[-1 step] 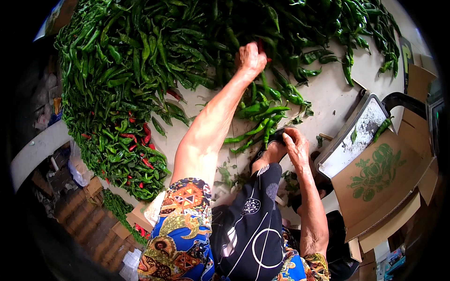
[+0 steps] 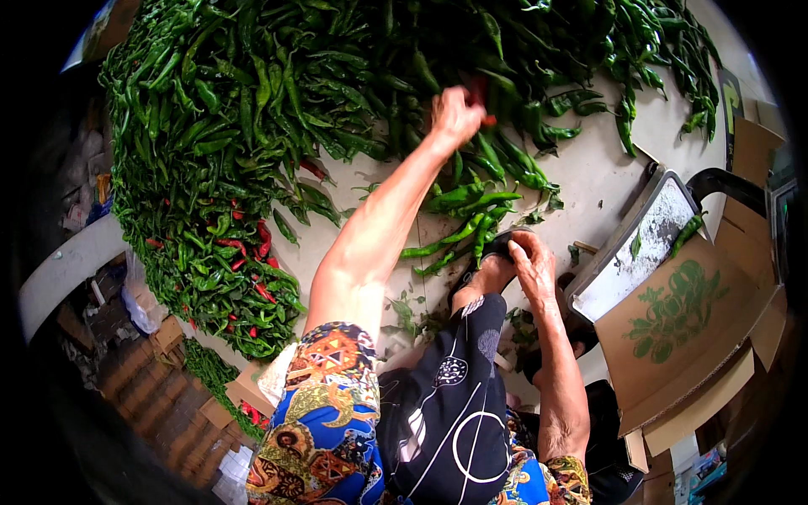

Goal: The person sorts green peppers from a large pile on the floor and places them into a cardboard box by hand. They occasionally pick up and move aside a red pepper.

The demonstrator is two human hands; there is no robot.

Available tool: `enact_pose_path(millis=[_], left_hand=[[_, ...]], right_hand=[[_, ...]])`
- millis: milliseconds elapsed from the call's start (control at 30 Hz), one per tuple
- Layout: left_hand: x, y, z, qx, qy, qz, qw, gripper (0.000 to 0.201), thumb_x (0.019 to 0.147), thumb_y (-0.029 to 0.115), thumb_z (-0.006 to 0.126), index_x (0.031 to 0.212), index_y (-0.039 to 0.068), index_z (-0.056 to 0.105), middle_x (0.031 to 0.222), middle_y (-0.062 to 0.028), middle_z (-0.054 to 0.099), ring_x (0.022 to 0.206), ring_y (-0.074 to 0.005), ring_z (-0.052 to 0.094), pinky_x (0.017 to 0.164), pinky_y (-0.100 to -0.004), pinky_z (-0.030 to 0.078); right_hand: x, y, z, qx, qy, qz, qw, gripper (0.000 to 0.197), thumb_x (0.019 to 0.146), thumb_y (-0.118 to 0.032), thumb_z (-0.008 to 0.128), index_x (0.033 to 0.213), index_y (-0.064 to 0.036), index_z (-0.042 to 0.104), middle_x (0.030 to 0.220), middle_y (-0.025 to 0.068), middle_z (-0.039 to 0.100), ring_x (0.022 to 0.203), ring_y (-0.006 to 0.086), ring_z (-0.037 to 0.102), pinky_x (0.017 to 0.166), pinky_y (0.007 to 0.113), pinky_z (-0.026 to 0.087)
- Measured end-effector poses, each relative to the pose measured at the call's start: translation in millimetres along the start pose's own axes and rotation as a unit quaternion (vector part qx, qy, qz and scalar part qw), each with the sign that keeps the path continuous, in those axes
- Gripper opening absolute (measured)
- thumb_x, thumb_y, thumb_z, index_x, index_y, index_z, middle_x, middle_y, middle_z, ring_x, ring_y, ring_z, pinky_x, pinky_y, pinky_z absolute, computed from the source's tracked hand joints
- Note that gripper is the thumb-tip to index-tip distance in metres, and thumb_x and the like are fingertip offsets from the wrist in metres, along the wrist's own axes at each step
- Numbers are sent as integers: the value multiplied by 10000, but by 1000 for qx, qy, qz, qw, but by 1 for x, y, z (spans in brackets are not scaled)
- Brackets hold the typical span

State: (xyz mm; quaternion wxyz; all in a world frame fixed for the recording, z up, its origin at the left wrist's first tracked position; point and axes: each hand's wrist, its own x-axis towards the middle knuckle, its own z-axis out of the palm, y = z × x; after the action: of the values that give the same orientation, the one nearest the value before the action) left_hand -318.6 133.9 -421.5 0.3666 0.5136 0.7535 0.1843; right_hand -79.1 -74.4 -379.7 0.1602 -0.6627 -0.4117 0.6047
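My left hand (image 2: pixel 457 116) is closed at the edge of a large heap of green peppers (image 2: pixel 278 93). A red pepper (image 2: pixel 478 89), blurred by motion, shows at its fingers. My right hand (image 2: pixel 534 259) is bent over the edge of the dark shoe (image 2: pixel 500 245) on my foot, its fingertips against it. Beside that foot lies a small loose group of long green peppers (image 2: pixel 471 202) on the pale floor (image 2: pixel 337 252).
Red peppers (image 2: pixel 263 239) are mixed into the left side of the heap. To the right stand a white-topped, dark-rimmed tray (image 2: pixel 627 244) with bits of leaf and a cardboard box (image 2: pixel 690 328) with a green vegetable print. Leaf scraps (image 2: pixel 406 316) litter the floor near my leg.
My left hand has shifted slightly down and to the right, with the red pepper at its fingers. The right hand stays at the shoe.
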Motion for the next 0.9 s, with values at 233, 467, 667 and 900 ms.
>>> enact_pose_path(millis=[233,467,667,900], left_hand=[[-161,-48,-75,-350,-164,-126,914,395,883,181,757,1219,40,602,1100,-66,707,1013,-151,682,830,-292,523],[-292,-152,-158,-366,-6,-281,887,360,910,196,750,1204,92,570,1123,-61,699,1017,-159,677,825,-296,535],[-400,-212,-229,-368,146,-345,851,193,974,137,664,1139,90,575,1047,-98,714,887,-166,700,742,-286,573],[-570,-280,-303,-360,338,-413,765,137,954,81,672,1052,62,577,991,-127,704,814,-221,714,695,-328,610]], right_hand=[[-7,16,-19,51,-14,54,997,310,966,-196,665,1205,0,682,1061,112,739,932,173,678,821,321,543],[-14,29,-11,77,-76,51,993,364,982,-269,668,1260,-34,659,1065,53,706,874,126,650,740,266,503],[-22,35,1,151,-126,41,980,330,985,-229,679,1221,0,654,1021,59,701,846,116,632,756,276,520],[-68,-41,32,241,-215,85,943,268,986,-169,563,1163,16,643,980,95,670,859,191,632,817,329,530]])
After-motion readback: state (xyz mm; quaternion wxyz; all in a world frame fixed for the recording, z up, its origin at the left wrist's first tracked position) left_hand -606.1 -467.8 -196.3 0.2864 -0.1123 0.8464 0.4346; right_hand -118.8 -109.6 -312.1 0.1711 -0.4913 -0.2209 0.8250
